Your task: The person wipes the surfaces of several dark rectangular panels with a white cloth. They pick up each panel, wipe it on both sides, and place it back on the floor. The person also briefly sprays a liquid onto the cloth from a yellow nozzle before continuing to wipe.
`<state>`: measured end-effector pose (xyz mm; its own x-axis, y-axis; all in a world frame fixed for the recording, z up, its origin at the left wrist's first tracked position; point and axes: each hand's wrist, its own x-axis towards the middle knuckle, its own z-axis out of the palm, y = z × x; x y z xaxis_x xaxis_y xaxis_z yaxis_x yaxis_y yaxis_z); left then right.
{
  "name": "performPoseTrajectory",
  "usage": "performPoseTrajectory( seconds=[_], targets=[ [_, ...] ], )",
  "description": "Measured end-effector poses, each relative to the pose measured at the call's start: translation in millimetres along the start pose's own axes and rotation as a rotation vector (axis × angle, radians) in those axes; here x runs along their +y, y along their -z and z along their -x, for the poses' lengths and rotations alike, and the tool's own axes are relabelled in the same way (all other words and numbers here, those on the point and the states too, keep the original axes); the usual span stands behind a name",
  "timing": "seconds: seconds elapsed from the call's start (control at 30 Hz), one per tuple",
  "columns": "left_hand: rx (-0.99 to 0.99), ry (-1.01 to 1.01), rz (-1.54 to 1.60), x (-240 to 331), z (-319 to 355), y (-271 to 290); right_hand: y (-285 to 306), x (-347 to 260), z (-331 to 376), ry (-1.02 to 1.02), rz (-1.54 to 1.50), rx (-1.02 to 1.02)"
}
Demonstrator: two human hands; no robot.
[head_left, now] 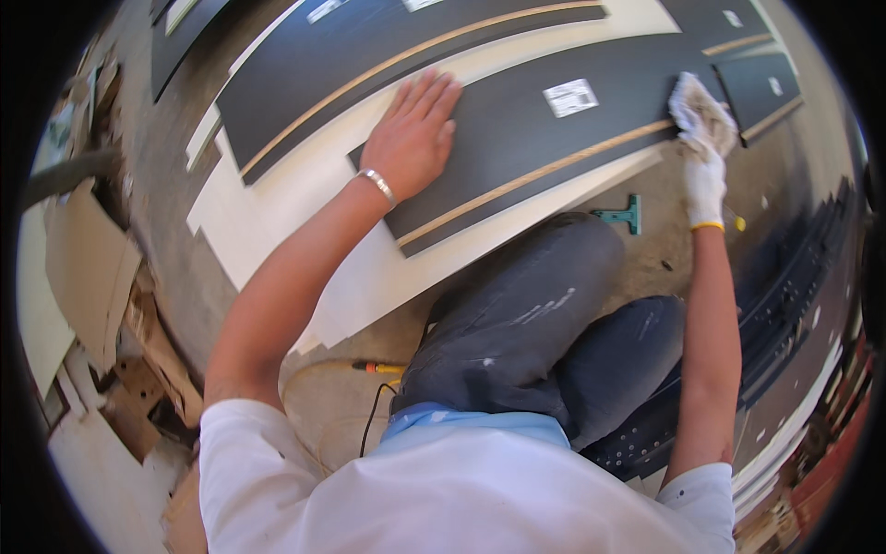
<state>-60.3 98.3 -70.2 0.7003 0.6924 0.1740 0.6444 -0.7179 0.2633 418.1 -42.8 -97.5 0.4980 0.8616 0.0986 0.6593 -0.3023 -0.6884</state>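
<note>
My left hand [413,131] is bare, with a metal band at the wrist. It lies flat, fingers stretched, on the left end of a dark grey board [503,138] with a light wood-coloured strip along its near side and a white label. My right hand [705,177], in a white knit glove with a yellow-edged cuff, presses a crumpled whitish rag [694,103] against the board's right end. The rag and glove hide its fingers. Pale sheets [360,286] lie under the board.
Another dark board [397,55] lies beyond, with smaller dark panels [752,83] at the far right. By my knee is a green T-shaped tool [628,214]. An orange-ended hose [369,367] lies near my hip. Scrap cardboard [88,268] fills the left; long dark strips [784,295] lie right.
</note>
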Motion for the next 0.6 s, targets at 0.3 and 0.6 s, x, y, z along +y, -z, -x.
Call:
performPoseTrajectory(
  seconds=[0.3,0.6],
  targets=[
    [-0.158,-0.16,0.403,-41.1,1.5,-2.3,-50.8,-101.2,107.5,0.523,0.232,-0.342],
    [-0.221,-0.102,0.49,-41.8,-0.8,-0.8,-174.2,-295.9,240.2,0.741,-0.109,-0.946]
  ],
)
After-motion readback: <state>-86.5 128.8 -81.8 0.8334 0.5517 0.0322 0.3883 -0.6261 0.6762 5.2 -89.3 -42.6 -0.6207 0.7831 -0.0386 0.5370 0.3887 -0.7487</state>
